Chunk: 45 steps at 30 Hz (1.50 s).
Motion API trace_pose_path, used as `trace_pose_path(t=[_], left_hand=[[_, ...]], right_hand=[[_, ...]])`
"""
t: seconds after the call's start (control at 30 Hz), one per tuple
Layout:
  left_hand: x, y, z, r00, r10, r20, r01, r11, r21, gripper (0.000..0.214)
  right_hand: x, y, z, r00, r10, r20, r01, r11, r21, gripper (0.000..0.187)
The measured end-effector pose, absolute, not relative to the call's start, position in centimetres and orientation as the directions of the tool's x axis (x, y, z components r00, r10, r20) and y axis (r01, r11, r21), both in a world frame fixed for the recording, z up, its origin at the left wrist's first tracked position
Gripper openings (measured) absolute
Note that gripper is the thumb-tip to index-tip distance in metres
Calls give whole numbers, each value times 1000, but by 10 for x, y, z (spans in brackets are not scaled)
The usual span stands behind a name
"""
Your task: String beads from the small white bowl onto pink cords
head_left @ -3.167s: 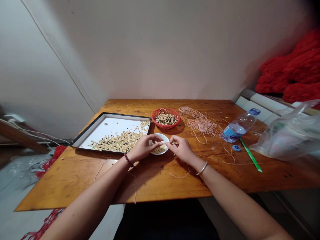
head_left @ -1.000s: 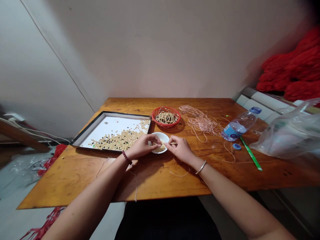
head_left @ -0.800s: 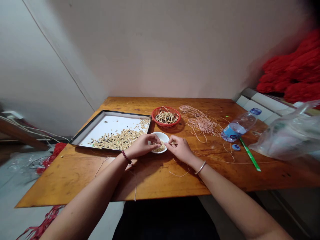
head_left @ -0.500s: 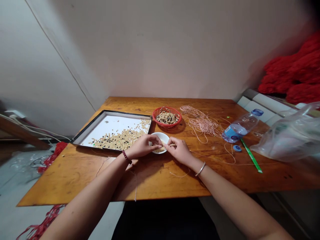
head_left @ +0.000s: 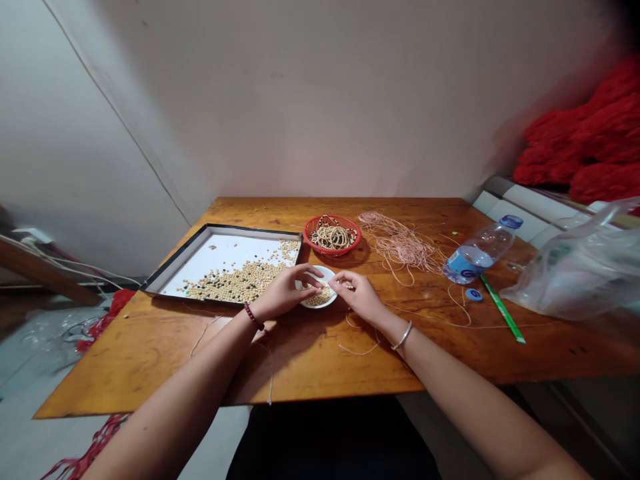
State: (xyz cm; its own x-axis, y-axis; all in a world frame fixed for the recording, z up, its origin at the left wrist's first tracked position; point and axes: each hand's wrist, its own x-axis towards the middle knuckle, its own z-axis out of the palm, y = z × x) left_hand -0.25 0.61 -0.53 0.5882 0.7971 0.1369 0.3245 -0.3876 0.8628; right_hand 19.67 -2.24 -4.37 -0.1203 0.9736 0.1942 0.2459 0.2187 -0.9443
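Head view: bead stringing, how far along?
Done: beaded loops fill the red basket. In hand: the right hand pinches a short beaded cord over the white dish. The left hand has its fingertips at the dish, grip unclear. Left: probably plenty, judging by the loose beads in the tray and the pink cord pile.

Dim warm indoor light, soft shadows, blurred stretched edges, dark upper-right corner
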Motion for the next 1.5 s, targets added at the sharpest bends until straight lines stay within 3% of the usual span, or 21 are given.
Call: trace_pose_path(t=[0.27, 0.53, 0.93, 1.23, 1.5], left_hand=[[-2, 9, -7, 526, 848, 67, 300, -259, 918, 38], [0, 9, -7, 531, 846, 47, 228, -196, 954, 35], [-1, 11, -5, 504, 862, 55, 240, -201, 950, 34], [-4, 14, -8, 506, 861, 52, 238, -197, 951, 35], [-2, 13, -6, 556, 826, 91, 233, -260, 937, 29]], right_hand=[[199, -24, -41, -60, 963, 263, 379, 266, -886, 29], [198, -30, -39, -139, 938, 318, 450, 346, -823, 22], [201, -36, -34, -216, 912, 348, 641, 401, -654, 23], [198, -38, -35, -194, 915, 354, 614, 395, -684, 23], [197, -41, -33, -199, 914, 353, 669, 390, -633, 22]])
